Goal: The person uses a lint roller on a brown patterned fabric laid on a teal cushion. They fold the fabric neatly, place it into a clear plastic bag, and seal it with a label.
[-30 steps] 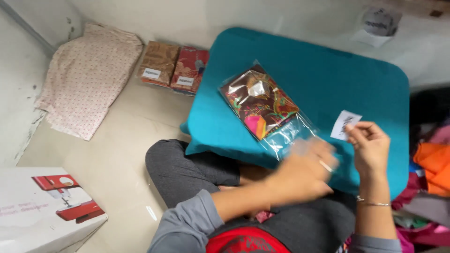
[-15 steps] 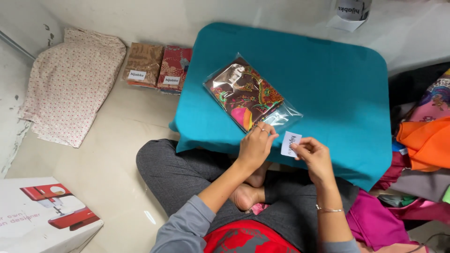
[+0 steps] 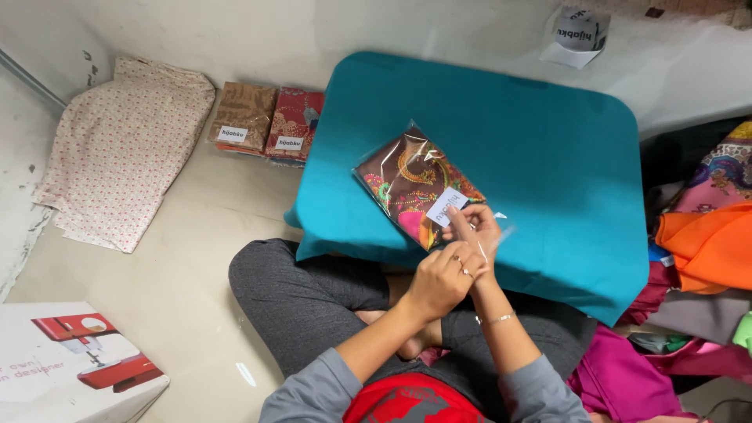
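Together, right hand [image 3: 478,227] and left hand [image 3: 440,278] press white label [image 3: 446,206] onto packaged patterned cloth [image 3: 407,184].

**What the person is wearing**

The person is wearing a grey long-sleeved top with a red printed front and dark grey trousers. The left hand [image 3: 442,278] is showing a ring on one finger. The right hand [image 3: 478,229] is carrying a thin bracelet at the wrist.

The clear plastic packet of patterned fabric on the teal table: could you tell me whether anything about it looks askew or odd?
The clear plastic packet of patterned fabric lies diagonally on the teal table, and the small white label under the right hand sits tilted. No damage shows.
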